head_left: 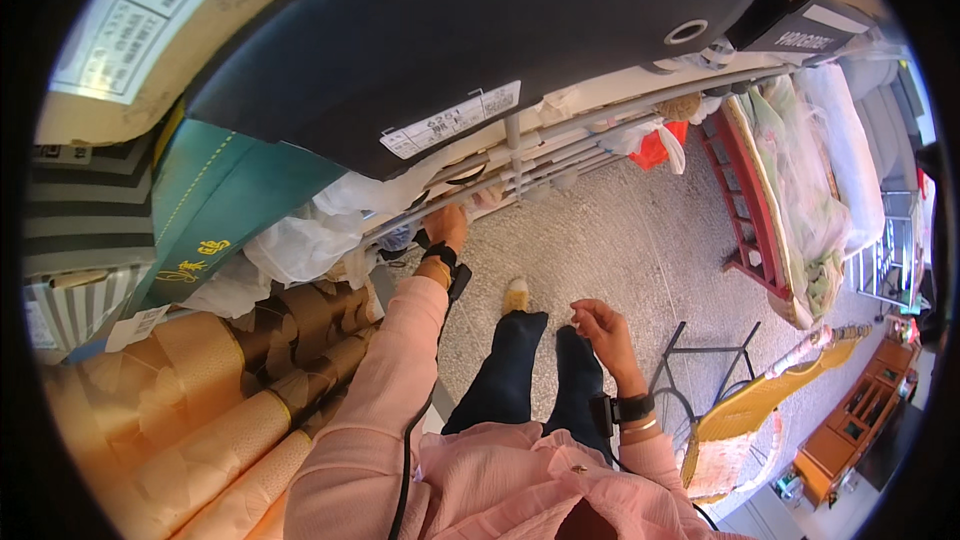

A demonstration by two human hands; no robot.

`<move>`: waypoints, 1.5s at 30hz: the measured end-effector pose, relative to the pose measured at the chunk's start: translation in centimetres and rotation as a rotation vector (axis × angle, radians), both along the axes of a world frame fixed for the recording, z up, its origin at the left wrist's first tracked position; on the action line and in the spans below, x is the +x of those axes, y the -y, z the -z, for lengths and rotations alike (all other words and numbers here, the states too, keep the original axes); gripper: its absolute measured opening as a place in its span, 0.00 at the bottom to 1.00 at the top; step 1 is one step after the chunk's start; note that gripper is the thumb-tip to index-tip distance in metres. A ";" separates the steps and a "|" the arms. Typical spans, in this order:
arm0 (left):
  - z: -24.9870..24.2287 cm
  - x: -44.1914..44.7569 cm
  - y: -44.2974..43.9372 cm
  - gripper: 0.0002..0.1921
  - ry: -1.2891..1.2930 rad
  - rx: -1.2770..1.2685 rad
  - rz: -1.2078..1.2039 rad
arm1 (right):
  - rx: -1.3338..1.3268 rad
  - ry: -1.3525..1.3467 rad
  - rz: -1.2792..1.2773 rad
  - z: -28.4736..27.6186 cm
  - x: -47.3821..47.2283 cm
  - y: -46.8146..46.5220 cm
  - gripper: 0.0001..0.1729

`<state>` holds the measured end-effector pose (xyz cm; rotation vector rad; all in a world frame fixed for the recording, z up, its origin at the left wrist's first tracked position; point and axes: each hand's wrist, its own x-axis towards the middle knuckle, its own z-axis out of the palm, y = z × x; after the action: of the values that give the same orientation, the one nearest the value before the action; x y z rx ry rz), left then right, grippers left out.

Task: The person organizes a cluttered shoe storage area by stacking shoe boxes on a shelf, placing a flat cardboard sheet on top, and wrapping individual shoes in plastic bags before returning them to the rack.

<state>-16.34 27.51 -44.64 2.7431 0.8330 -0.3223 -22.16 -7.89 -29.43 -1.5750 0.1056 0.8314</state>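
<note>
My left hand (pixel 445 226) reaches to the metal tube shelf rack (pixel 555 136); its fingers are partly hidden by the rack, so what they touch cannot be made out. Beside it on a lower tier lie a pinkish item and dark straps, perhaps footwear. Clear plastic bags (pixel 304 244) bulge from the rack left of this hand. My right hand (pixel 604 331) hangs over the speckled floor in front of my legs, fingers loosely curled, with nothing seen in it. A large black box (pixel 450 30) bearing a label rests on top of the rack, beside a green box (pixel 225 217).
A curtain (pixel 202 390) with brown and gold folds hangs at the left. A red bag (pixel 660 147) hangs low at the rack's far end. A red-framed bed or bench (pixel 739 199) with covers stands right, a yellow woven chair (pixel 772 397) nearer me, and a wooden cabinet (pixel 855 420) beyond.
</note>
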 end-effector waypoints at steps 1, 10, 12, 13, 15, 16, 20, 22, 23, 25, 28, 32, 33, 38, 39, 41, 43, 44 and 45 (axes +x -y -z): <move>0.0 0.0 0.0 0.26 -0.002 -0.043 -0.054 | -0.004 0.013 0.004 0.0 0.0 0.2 0.13; -12.7 -10.6 7.3 0.19 0.381 -1.044 -0.066 | 0.001 0.043 0.026 0.2 -1.2 0.1 0.24; -16.0 -14.0 11.9 0.17 0.393 -1.320 -0.099 | 0.224 -0.337 0.162 0.7 -3.3 0.3 0.29; -17.1 -15.3 14.3 0.17 0.426 -1.421 -0.047 | 0.355 -0.522 0.211 1.0 -4.2 0.7 0.31; -18.4 -17.4 19.0 0.17 0.396 -1.487 0.165 | 0.720 -0.589 0.088 1.5 -6.2 1.4 0.27; -18.7 -18.2 21.7 0.17 0.297 -1.424 0.110 | 0.761 -0.440 0.055 1.3 -7.5 2.7 0.25; -19.6 -21.3 29.0 0.22 0.344 -1.382 -0.013 | 0.725 -0.578 0.432 -0.9 -10.3 7.9 0.20; -20.0 -23.0 30.6 0.23 0.418 -1.314 0.023 | 0.717 -0.269 0.371 -2.7 -10.8 10.6 0.18; -20.3 -23.9 30.6 0.23 0.393 -1.242 -0.033 | 0.777 -0.093 0.316 -3.6 -11.0 11.6 0.17; -21.1 -25.6 30.1 0.22 0.424 -1.152 -0.072 | 0.721 -0.083 0.310 -5.4 -11.0 13.1 0.18; -22.8 -28.5 29.4 0.23 0.483 -1.387 -0.393 | 0.739 -0.176 0.439 -7.4 -12.1 13.8 0.25; -25.1 -29.9 31.7 0.31 0.544 -1.780 -0.697 | 0.767 -0.219 0.329 -9.2 -16.3 11.2 0.21; -25.7 -30.3 32.3 0.32 0.573 -1.894 -0.702 | 0.752 -0.278 0.284 -9.6 -17.6 10.6 0.20; -27.7 -32.2 31.6 0.31 0.688 -1.873 -0.548 | 0.601 -0.326 0.087 -10.6 -20.7 8.0 0.17; -27.8 -32.6 31.4 0.28 0.722 -1.845 -0.572 | 0.602 -0.321 0.060 -10.5 -20.8 7.3 0.17; -27.9 -33.0 31.1 0.23 0.812 -1.821 -0.579 | 0.565 -0.279 0.014 -10.2 -20.9 6.1 0.18; -27.9 -33.6 30.6 0.17 0.920 -1.649 -0.755 | 0.488 -0.217 -0.012 -10.0 -21.8 4.4 0.20; -27.8 -34.0 30.5 0.15 0.963 -1.584 -0.850 | 0.419 -0.063 -0.069 -9.9 -22.4 3.8 0.20; -27.8 -34.3 30.1 0.14 1.009 -1.567 -0.843 | 0.354 0.086 -0.129 -9.9 -22.9 3.1 0.20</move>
<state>-50.63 -2.58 -16.82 0.7468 0.7489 0.4164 -45.04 -11.01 -19.50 -1.2897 -0.1981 0.8306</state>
